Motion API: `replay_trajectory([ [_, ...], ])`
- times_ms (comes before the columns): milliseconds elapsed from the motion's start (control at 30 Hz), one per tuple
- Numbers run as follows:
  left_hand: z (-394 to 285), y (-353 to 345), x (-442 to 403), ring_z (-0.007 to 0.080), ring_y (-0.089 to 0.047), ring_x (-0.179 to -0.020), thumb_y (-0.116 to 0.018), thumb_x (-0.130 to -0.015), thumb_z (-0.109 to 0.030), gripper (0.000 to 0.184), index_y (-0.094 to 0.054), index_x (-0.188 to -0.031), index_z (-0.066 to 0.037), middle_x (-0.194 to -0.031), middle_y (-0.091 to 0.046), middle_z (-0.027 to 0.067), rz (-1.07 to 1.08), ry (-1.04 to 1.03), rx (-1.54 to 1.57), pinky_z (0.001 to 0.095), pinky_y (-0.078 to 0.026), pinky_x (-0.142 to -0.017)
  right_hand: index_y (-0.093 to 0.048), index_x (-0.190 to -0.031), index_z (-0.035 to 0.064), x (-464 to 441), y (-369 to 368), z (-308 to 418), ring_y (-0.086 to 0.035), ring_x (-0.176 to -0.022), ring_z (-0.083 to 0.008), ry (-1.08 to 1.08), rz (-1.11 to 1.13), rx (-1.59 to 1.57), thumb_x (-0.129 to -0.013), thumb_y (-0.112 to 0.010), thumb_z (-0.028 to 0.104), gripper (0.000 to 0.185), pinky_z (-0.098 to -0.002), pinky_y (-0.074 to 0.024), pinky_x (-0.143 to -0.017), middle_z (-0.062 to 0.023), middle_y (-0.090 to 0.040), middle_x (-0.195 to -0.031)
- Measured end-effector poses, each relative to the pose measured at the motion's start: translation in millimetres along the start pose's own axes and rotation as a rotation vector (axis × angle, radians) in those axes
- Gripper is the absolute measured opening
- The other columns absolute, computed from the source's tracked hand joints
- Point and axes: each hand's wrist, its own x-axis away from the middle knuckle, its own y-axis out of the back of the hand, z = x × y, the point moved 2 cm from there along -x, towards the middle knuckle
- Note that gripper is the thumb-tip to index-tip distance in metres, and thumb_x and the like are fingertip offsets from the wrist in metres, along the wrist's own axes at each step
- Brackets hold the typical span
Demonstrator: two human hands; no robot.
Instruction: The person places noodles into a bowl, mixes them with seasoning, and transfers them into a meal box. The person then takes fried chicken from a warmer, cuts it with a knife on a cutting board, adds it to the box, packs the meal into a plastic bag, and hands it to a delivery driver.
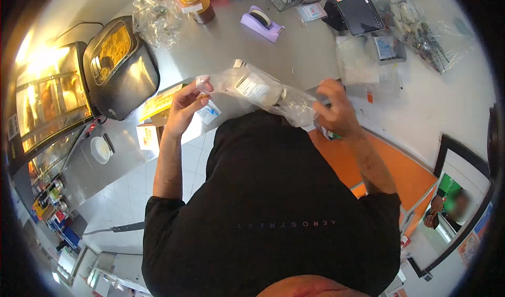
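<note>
A clear plastic bag (pixel 300 106) stretches between my two hands above the front edge of the metal counter. Inside it, or against it, shows a pale rounded item with a white printed label (pixel 251 86); its kind is unclear. My left hand (pixel 188 105) has thumb and fingers pinched on the bag's left end, where the plastic is bunched. At the bag's right end, my right hand (pixel 336 110) has curled fingers gripping the plastic. Below my left hand are a small white-and-blue packet (pixel 209 112) and a yellow box (pixel 160 103).
On the steel counter (pixel 226 34) stand a purple tape dispenser (pixel 262 23), a jar with a yellow lid (pixel 197 3) and a crumpled clear bag (pixel 157 17). A black lidded container (pixel 121 68) is beside a lit display case (pixel 50 94). A tablet (pixel 356 8) lies far right.
</note>
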Motion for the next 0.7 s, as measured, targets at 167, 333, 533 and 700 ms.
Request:
replay_trajectory([
  [167,-6.9,2.8,0.4,0.0271,-0.05,-0.112,-0.085,-0.06,-0.016,0.086,-0.045,-0.135,-0.003,-0.126,-0.048,0.0147,-0.11,-0.398,-0.903,0.0376,-0.042,-0.095,-0.05,-0.12,0.0067,12.1,-15.2,-11.0,-0.043,-0.124,-0.0378,-0.24,-0.349,-0.228,-0.071,-0.074,0.018,0.055,-0.0471,-0.0355,-0.103,-0.0191,-0.039,-0.137],
  [333,56.6,30.1,-51.5,0.033,-0.042,-0.128,-0.089,-0.049,-0.033,0.11,-0.035,-0.141,-0.008,-0.147,-0.033,0.0163,0.113,-0.383,-1.308,0.0468,-0.039,-0.099,-0.037,-0.138,0.0052,78.4,-115.2,-12.2,-0.035,-0.131,-0.0402,-0.411,-0.047,-0.13,-0.067,-0.079,0.026,0.085,-0.05,-0.0308,-0.105,-0.0198,-0.036,-0.14],
  [533,87.3,-28.5,-105.2,0.0324,-0.045,-0.126,-0.066,-0.081,-0.032,0.045,-0.061,-0.12,-0.011,-0.136,-0.051,0.0126,0.559,0.014,-1.085,0.0461,-0.029,-0.11,-0.049,-0.127,-0.0009,-26.0,-199.8,25.4,-0.05,-0.114,-0.0329,-0.421,-0.351,-0.366,-0.076,-0.074,0.029,0.064,-0.044,-0.0386,-0.098,-0.0179,-0.054,-0.123],
  [700,118.5,-21.2,-103.0,0.0338,-0.044,-0.124,-0.067,-0.079,-0.039,0.057,-0.055,-0.125,-0.007,-0.131,-0.051,0.0195,0.61,-0.515,-1.101,0.0474,-0.027,-0.11,-0.061,-0.114,0.0024,-30.7,-192.6,6.1,-0.059,-0.099,-0.0199,-0.506,-0.224,-0.783,-0.082,-0.068,0.024,0.039,-0.0378,-0.0469,-0.089,-0.0112,-0.065,-0.106],
])
